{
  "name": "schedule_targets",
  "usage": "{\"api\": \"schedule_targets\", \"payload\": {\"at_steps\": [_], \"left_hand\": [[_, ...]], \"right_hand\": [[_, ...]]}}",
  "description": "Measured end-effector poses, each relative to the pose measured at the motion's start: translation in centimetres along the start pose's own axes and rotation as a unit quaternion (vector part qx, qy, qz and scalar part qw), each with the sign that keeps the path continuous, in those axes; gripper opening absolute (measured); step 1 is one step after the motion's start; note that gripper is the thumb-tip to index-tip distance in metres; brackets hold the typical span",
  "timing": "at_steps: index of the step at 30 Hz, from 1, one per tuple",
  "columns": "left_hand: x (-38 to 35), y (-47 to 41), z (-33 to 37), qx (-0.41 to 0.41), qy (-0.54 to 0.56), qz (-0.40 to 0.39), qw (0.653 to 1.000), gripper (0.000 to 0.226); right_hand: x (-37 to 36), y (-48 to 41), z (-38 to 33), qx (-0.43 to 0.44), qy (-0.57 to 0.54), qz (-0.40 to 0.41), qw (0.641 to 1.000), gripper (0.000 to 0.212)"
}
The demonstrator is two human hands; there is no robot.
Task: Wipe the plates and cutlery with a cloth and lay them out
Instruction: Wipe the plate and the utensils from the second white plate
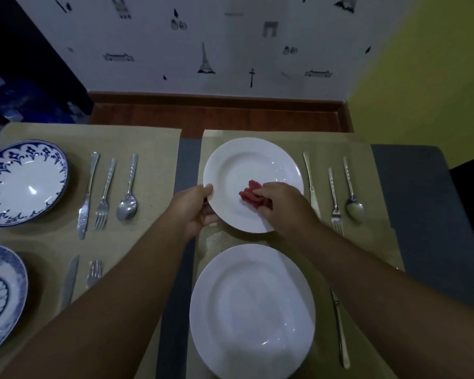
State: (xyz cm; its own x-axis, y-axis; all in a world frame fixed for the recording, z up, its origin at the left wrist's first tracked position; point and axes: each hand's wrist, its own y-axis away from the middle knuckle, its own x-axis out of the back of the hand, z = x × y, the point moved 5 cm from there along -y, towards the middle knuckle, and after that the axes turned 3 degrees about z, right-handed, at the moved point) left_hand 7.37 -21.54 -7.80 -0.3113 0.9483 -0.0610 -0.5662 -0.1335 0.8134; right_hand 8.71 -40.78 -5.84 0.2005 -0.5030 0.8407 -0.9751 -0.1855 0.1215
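Observation:
A white plate [246,165] sits at the far middle of the table. My left hand [196,207] grips its left rim, thumb on top. My right hand [282,205] holds a bunched red cloth [251,194] against the plate's inner surface. To the right of this plate lie a knife [309,179], a fork [333,196] and a spoon [352,192]. A second white plate [252,310] lies nearer to me, with a knife [340,329] to its right, partly under my right forearm.
On the left placemat [153,149] stand a blue-patterned plate [22,181] with knife [86,198], fork [104,195] and spoon [127,192], and nearer another blue plate [0,296] with knife [69,280] and fork [94,272]. A wall stands behind the table.

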Motion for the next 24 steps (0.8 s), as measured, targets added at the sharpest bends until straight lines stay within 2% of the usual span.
{"api": "schedule_targets", "payload": {"at_steps": [6, 11, 15, 17, 20, 24], "left_hand": [[0.7, 0.2, -0.1, 0.015, 0.01, -0.005, 1.0, 0.03], [2.4, 1.6, 0.8, 0.016, 0.114, -0.01, 0.993, 0.054], [2.0, 4.9, 1.1, 0.003, 0.138, -0.049, 0.989, 0.059], [0.6, 6.6, 0.4, -0.01, 0.1, -0.066, 0.993, 0.06], [-2.8, 8.6, -1.5, -0.047, -0.023, -0.089, 0.995, 0.06], [-9.1, 11.1, -5.8, -0.111, -0.204, -0.132, 0.964, 0.056]], "right_hand": [[-1.2, -0.1, -0.4, -0.012, -0.016, 0.002, 1.0, 0.028], [1.1, 1.1, -1.4, -0.002, -0.055, 0.022, 0.998, 0.03], [3.4, 3.5, -2.1, 0.005, -0.093, 0.046, 0.995, 0.032], [4.5, 5.2, -2.0, -0.003, -0.112, 0.056, 0.992, 0.036], [6.5, 8.5, -0.5, -0.018, -0.104, 0.124, 0.987, 0.037], [9.1, 15.7, 3.9, -0.097, -0.126, 0.187, 0.969, 0.042]]}}
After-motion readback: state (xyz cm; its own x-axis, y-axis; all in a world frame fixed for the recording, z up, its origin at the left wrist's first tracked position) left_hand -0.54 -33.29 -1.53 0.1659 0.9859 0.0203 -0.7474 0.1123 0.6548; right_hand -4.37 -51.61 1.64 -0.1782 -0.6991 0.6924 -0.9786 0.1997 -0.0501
